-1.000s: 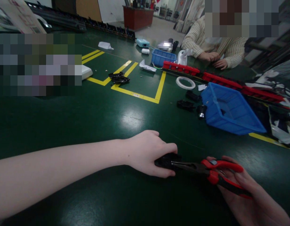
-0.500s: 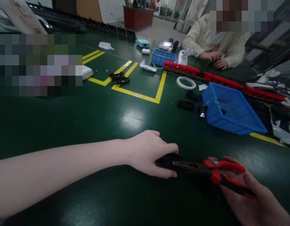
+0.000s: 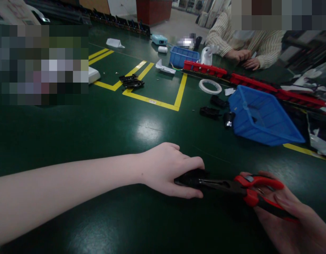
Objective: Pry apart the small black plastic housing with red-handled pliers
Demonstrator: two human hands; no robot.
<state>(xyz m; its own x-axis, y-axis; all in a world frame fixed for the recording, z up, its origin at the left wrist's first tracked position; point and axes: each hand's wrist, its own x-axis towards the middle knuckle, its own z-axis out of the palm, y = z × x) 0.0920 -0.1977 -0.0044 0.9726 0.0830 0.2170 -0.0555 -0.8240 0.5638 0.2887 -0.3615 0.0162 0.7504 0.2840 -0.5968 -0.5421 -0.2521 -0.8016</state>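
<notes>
- Palm down, reaching in from the left edge with the left hand point(image 3: 163, 169), wrist nearly straight, knuckles up.
- Pinching the black part point(image 3: 190, 177) between thumb and forefinger, parted only by its width; curling the other fingers under, partly out of sight.
- Coming in from the lower right with the right hand point(image 3: 281, 211), palm turned upward, closing loosely round the red-and-black handles of the pliers point(image 3: 231, 187), thumb over the lower handle.
- Pointing the long dark nose leftward to meet the black part; cannot tell whether biting on it.
- Looking small, dark and slightly glossy at the black part, tapering toward the left palm, with fine shape lost in shadow.
- Keeping the black part low at the green table point(image 3: 99, 130), between both hands, nearer than the blue bin point(image 3: 263, 116); cannot tell whether touching the surface.
</notes>
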